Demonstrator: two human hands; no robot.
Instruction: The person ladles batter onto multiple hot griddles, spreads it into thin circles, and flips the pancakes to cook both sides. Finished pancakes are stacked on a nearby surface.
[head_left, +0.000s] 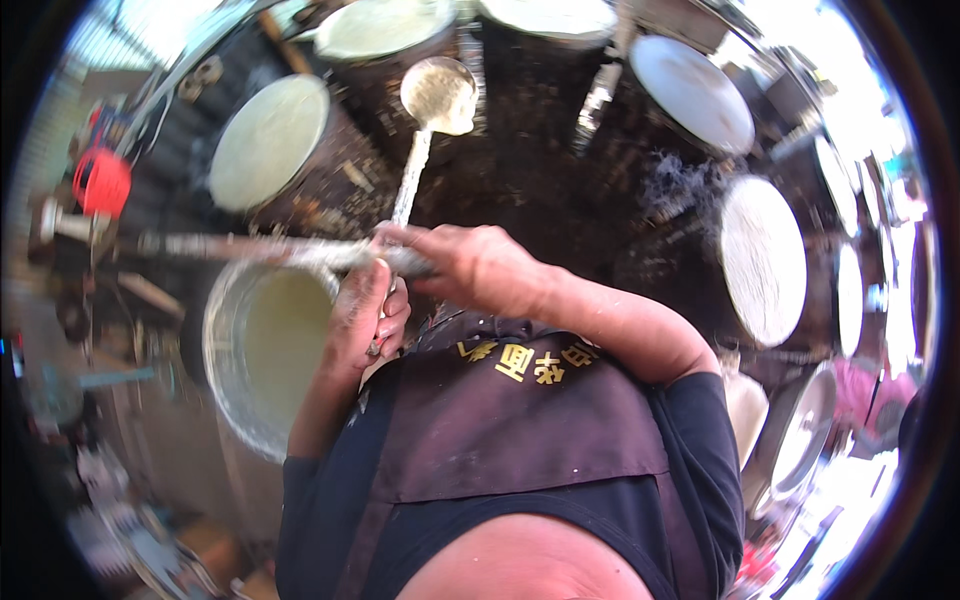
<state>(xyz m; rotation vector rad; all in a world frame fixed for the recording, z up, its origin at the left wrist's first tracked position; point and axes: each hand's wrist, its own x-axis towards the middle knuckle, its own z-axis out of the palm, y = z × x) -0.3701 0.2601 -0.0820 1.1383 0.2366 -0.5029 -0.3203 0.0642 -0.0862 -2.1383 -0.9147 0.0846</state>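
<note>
My left hand (368,315) is closed round the lower handle of a long ladle (438,97). The ladle's round bowl, coated with pale residue, lies ahead, and a red bit shows at its handle end. My right hand (470,262) reaches across from the right and grips a long bar (250,247) smeared whitish and blurred, which runs off to the left. Both hands are close together, and the bar crosses over the ladle handle. Below the bar stands a big white-rimmed tub (215,370) of pale yellowish liquid, just left of my left hand.
Dark round vats with pale tops curve around me: one at front left (270,143), others at front right (692,95) and right (763,260). A red basket (102,183) is at far left. A round metal pan (805,430) sits at lower right.
</note>
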